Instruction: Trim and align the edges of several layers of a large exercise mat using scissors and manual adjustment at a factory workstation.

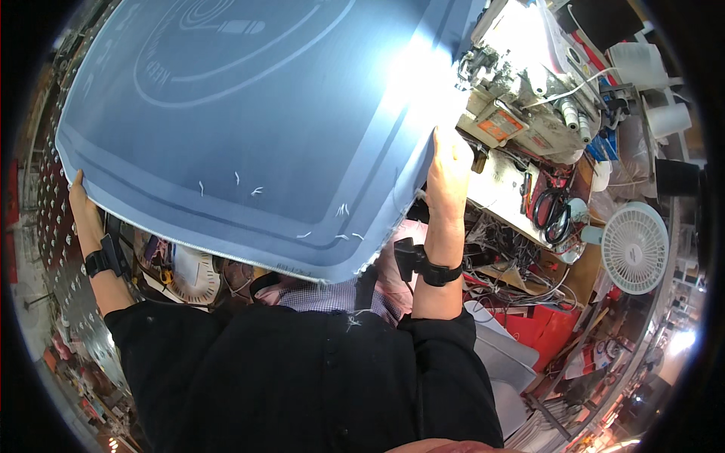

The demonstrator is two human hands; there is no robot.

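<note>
A large blue-grey fabric panel, like a mat with rounded corners and printed pale curved lines, spreads across the upper view. Short white thread ends lie scattered along its near side, and its edge is stitched. My left hand grips the left edge, thumb on top, fingers hidden underneath. At the opposite edge my right hand is closed on the panel, close to a sewing machine. Bright lamp light washes out the panel's surface beside the machine.
Right of the machine bed lie a coil of black cable and a white fan. A red bag and tangled thread are below. A studded metal surface runs along the left. A grey chair stands at lower right.
</note>
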